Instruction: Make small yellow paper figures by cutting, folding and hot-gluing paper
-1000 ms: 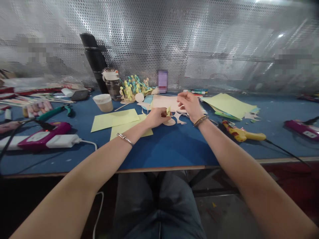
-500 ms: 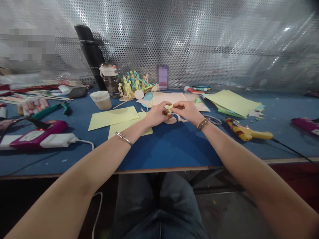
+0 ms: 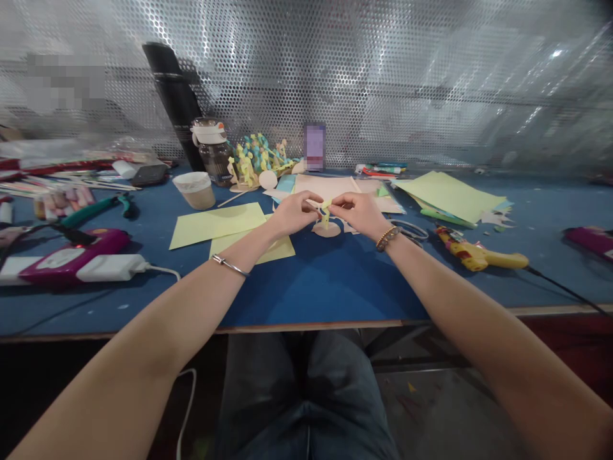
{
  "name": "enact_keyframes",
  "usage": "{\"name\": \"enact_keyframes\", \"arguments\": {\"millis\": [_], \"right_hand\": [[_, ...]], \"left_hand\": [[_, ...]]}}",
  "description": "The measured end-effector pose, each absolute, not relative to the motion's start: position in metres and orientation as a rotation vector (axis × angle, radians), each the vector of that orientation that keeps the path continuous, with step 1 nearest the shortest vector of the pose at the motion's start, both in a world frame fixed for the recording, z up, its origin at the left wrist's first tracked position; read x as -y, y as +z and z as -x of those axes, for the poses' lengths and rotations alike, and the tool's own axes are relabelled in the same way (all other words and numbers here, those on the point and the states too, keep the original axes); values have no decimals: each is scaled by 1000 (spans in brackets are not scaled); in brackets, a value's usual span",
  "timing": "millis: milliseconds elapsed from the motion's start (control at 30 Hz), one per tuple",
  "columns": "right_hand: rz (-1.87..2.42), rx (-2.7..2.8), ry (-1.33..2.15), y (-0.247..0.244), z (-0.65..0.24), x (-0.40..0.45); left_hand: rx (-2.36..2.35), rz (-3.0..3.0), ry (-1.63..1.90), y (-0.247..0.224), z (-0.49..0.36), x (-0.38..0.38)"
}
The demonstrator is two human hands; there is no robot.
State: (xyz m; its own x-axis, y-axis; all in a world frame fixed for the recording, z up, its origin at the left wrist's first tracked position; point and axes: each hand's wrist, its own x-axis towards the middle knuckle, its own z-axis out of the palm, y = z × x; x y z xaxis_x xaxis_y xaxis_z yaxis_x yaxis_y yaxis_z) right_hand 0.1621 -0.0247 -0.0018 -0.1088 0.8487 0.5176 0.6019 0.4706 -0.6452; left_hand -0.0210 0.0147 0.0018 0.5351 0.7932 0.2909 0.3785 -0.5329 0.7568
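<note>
A small yellow paper cut-out (image 3: pixel 326 219) stands up over a round pale paper disc (image 3: pixel 327 231) on the blue table. The thumb and forefinger of my right hand (image 3: pixel 360 212) are closed in a pinch on the cut-out's top. From the other side, the curled fingers of my left hand (image 3: pixel 297 213) grip it too. Under my left wrist lie yellow paper sheets (image 3: pixel 218 225). Pale paper sheets (image 3: pixel 325 185) are just beyond both hands.
Yellow paper cut-out figures (image 3: pixel 246 167) stand behind, beside a bottle (image 3: pixel 214 156) and paper cup (image 3: pixel 195 190). To the right are a yellow glue gun (image 3: pixel 479 255) and more yellow paper (image 3: pixel 450 197). A purple power strip (image 3: pixel 76 255) and pliers (image 3: pixel 93 211) sit at left.
My left fingers have shifted slightly left and loosened around the yellow cut-out, so its stem and the disc show more. My right hand keeps its pinch.
</note>
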Motion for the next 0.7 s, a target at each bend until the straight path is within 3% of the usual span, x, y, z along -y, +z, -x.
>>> {"name": "enact_keyframes", "arguments": {"millis": [700], "right_hand": [[1199,1811,393,-2,-161,24]], "left_hand": [[-955,-2122,839,4,19,-10]]}}
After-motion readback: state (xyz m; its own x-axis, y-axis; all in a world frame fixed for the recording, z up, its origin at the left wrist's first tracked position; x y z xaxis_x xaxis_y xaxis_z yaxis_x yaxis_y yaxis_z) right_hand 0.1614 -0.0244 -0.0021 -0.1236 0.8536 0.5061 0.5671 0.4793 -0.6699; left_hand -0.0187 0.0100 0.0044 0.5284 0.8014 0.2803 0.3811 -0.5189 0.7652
